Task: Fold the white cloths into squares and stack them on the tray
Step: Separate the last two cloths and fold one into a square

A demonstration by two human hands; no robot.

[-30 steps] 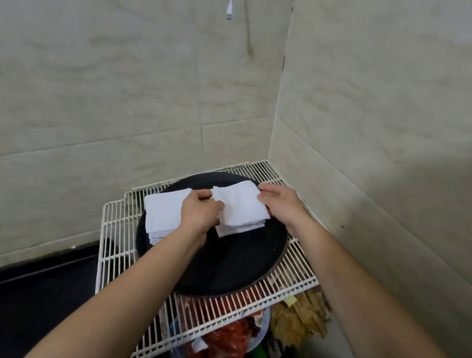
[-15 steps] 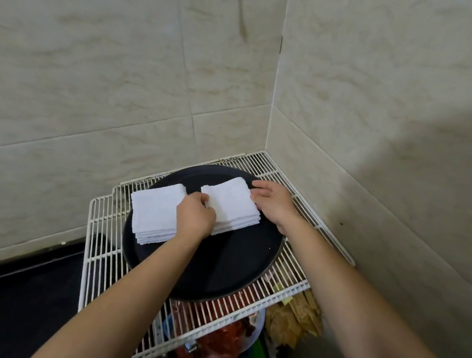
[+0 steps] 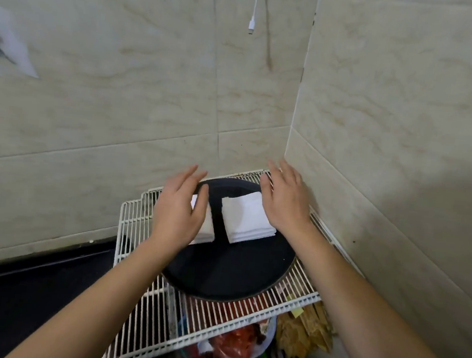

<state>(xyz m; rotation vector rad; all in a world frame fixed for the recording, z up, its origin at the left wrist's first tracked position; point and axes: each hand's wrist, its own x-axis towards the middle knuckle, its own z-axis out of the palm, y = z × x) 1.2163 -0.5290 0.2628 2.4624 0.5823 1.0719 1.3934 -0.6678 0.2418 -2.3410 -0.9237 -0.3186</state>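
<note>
Head view, and we look down into a tiled corner where a round black tray [image 3: 235,273] sits on a white wire shelf [image 3: 136,227]. On the far half of that tray we have two piles side by side: a right stack of folded white cloth squares [image 3: 247,219] in full sight, and a left stack of folded white cloth squares [image 3: 207,229] mostly hidden under the left hand [image 3: 179,211]. A dark strip of bare tray parts the stacks, so they are near but not touching.

Both hands are released, fingers straight and spread, grasping nothing. The left hand hangs over its stack; whether the palm touches the cloth we cannot tell. The right hand [image 3: 285,200] sits at the far right edge of the right stack, and contact is unclear there too.

Here's the relation that matters: each stack lies beneath or just inside its own hand, with its edges slanting away toward the far right and neither side notably longer. We see no unfolded cloth in shot, so we judge the next one must come from outside this view.
</note>
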